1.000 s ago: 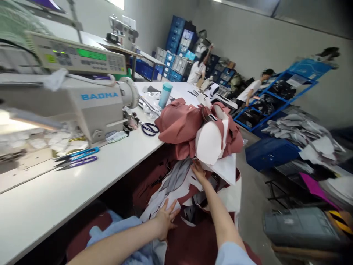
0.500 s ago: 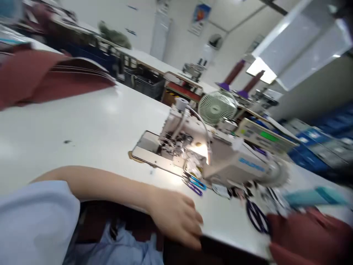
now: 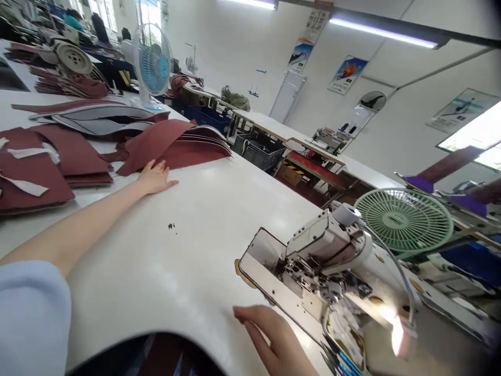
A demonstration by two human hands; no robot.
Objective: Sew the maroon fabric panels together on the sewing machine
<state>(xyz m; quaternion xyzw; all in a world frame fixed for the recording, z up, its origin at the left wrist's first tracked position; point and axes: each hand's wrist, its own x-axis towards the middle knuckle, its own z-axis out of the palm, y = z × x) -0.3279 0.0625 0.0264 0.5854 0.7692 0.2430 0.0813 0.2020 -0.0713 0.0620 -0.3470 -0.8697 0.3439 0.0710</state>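
From afar I saw the maroon stack (image 3: 180, 149) lying crosswise; left hand (image 3: 154, 179), nearer, splayed at its edge; right hand (image 3: 274, 338) empty, apart.

Over my feed I take this for a sewing workshop: a pale metal sewing machine (image 3: 311, 237) set into a smooth white worktable (image 3: 188, 266), layered reddish-brown sheet panels (image 3: 160, 141), a grey metal machine (image 3: 332, 140) behind, and long white ceiling tubes (image 3: 383, 33).

Pale blue sleeve (image 3: 31, 316) (short, apparently)
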